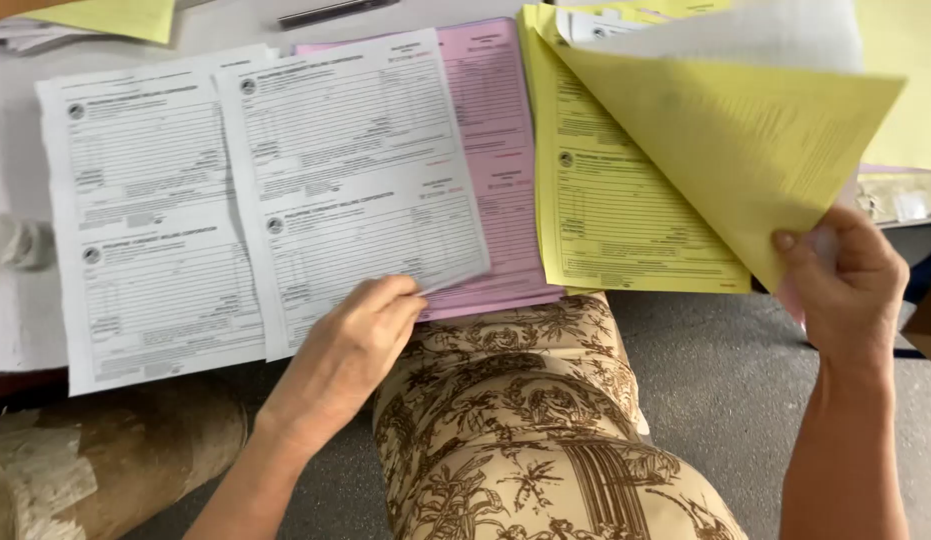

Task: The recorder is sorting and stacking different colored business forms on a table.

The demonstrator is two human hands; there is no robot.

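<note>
My left hand (350,345) rests at the table's front edge, its fingertips pinching the lower right corner of a white printed form (355,170) that lies over a pink stack of forms (500,150). To its left lies another white form sheet (145,220). My right hand (845,285) grips the lower corner of a yellow form sheet (755,140), lifted and tilted above a yellow stack of forms (605,210). A white sheet shows behind the raised yellow one.
The white table (15,320) carries the paper stacks. A dark pen (335,12) lies at the back, with more yellow paper (115,18) at the far left corner. My lap in brown patterned cloth (525,430) sits below the table edge, over grey floor (725,380).
</note>
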